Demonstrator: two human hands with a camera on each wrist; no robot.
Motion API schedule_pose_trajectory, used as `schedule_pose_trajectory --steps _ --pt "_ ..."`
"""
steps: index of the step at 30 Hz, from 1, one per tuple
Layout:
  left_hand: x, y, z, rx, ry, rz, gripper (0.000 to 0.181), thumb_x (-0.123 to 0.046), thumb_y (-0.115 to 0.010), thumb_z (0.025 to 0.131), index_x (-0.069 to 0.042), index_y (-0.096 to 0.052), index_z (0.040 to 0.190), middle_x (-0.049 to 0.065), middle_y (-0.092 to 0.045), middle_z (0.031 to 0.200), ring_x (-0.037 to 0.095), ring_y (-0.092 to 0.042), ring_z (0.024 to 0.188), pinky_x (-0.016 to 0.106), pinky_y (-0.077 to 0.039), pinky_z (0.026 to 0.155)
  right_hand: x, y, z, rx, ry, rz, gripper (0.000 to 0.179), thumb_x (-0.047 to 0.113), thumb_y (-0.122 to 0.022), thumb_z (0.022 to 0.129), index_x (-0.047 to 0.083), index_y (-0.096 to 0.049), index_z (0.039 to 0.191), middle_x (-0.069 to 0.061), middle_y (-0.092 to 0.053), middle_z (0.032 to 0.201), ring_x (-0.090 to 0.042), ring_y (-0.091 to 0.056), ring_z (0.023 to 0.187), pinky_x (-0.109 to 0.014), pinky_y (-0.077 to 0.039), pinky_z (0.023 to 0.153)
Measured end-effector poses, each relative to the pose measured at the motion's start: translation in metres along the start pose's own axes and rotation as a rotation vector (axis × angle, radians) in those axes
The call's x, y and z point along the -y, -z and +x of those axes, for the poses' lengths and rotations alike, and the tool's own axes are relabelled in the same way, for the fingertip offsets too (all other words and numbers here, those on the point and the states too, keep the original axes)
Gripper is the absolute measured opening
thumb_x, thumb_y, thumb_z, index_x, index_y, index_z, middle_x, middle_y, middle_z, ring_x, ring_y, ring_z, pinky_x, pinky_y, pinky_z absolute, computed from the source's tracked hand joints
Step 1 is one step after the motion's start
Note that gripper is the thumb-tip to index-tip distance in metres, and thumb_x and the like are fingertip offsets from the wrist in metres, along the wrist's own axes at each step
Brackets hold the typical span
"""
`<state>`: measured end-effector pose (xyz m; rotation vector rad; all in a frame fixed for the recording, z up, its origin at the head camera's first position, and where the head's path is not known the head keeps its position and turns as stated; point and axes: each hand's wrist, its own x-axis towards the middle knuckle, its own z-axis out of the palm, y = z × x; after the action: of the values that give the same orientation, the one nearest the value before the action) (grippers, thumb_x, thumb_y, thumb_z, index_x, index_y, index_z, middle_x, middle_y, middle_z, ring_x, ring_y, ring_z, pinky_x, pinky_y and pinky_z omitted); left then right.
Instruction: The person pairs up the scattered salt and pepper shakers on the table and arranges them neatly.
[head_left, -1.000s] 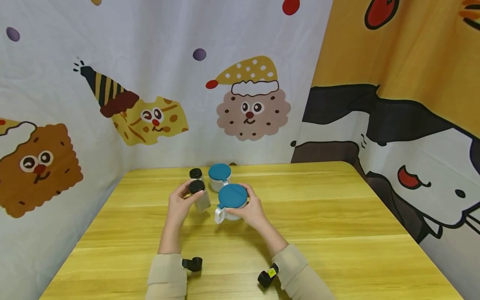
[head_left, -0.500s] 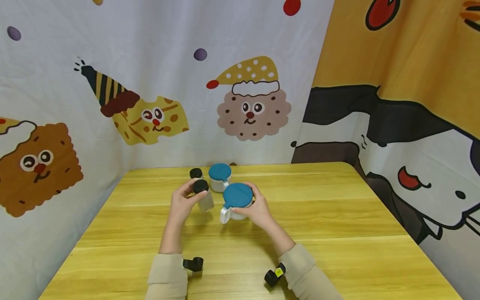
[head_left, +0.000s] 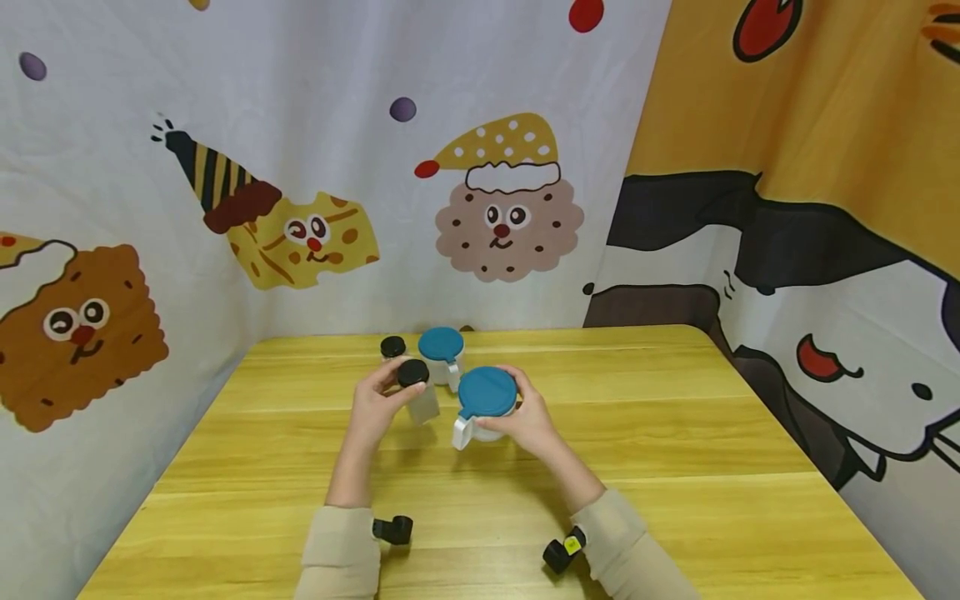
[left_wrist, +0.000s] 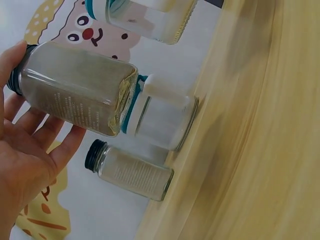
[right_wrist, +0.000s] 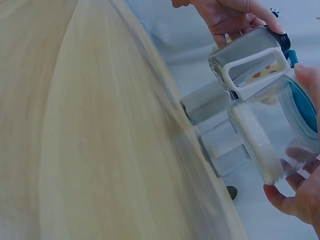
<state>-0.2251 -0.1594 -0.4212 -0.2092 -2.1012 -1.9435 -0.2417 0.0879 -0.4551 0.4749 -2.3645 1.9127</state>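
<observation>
My left hand (head_left: pixel 375 408) pinches a clear glass bottle (left_wrist: pixel 75 90) near its black screw cap, thumb on one side and fingers on the other. The bottle's base is raised off the wooden table. To its right, my right hand (head_left: pixel 528 417) grips the body of a clear glass jar (right_wrist: pixel 270 130) with a blue lid and a white handle. That handle points toward the left and front, and the jar is also held up. Bottle and jar are side by side with a narrow gap in the head view.
Behind the hands, a second blue-lidded jar (left_wrist: pixel 165 117) stands upright on the wooden table (head_left: pixel 637 417). A second black-capped bottle (left_wrist: pixel 135 172) stands left of it, partly hidden by my left hand in the head view. A cartoon-print curtain (head_left: pixel 337 150) hangs beyond the table's back edge.
Both hands have moved slightly to the right, carrying the bottle and the jar. More of the standing jar's handle now shows. The standing jar and bottle have stayed in place.
</observation>
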Motion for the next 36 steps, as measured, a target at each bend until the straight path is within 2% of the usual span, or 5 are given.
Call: schedule_pose_trajectory --steps 4,10,20,29,36 --pt "0.01 -0.004 0.002 -0.017 -0.016 -0.011 0.042 0.0 -0.076 0.08 -0.001 -0.064 0.12 0.013 -0.065 0.111 0.015 -0.061 0.094 0.026 -0.05 0.079 -0.011 0.005 0.002 -0.006 0.009 -0.01 0.087 0.011 -0.09 0.064 0.016 -0.046 0.138 -0.012 -0.051 0.132 -0.034 -0.052 0.114 -0.048 -0.048 0.087" --pt "0.009 -0.009 0.002 0.005 0.001 -0.009 0.043 -0.001 -0.077 0.08 0.0 -0.064 0.121 0.015 -0.064 0.112 0.015 -0.06 0.094 0.025 -0.049 0.079 -0.015 0.012 0.002 -0.005 0.018 -0.005 0.086 0.012 -0.091 0.063 0.022 -0.047 0.136 -0.01 -0.052 0.131 -0.034 -0.053 0.113 -0.048 -0.049 0.085" --pt "-0.02 -0.018 -0.007 0.065 0.012 0.051 0.043 0.0 -0.074 0.081 0.006 -0.061 0.122 0.017 -0.066 0.109 0.017 -0.061 0.095 0.027 -0.05 0.078 -0.017 0.025 -0.002 0.018 0.021 -0.033 0.086 0.008 -0.09 0.063 0.022 -0.046 0.136 -0.011 -0.05 0.133 -0.035 -0.051 0.115 -0.05 -0.047 0.088" --pt "0.009 -0.025 0.0 0.092 -0.012 0.005 0.044 -0.002 -0.076 0.081 0.001 -0.062 0.123 0.015 -0.066 0.113 0.015 -0.062 0.096 0.027 -0.05 0.079 -0.018 0.036 -0.005 0.046 0.047 -0.033 0.087 0.008 -0.089 0.065 0.011 -0.043 0.139 -0.015 -0.049 0.133 -0.036 -0.051 0.114 -0.049 -0.048 0.087" --pt "0.014 -0.031 0.0 0.115 -0.043 -0.013 0.044 -0.002 -0.076 0.08 -0.001 -0.064 0.122 0.013 -0.067 0.108 0.02 -0.062 0.095 0.03 -0.051 0.078 -0.008 0.047 -0.01 0.071 0.005 -0.009 0.085 0.002 -0.087 0.066 0.011 -0.044 0.139 -0.019 -0.049 0.133 -0.04 -0.05 0.113 -0.05 -0.047 0.087"
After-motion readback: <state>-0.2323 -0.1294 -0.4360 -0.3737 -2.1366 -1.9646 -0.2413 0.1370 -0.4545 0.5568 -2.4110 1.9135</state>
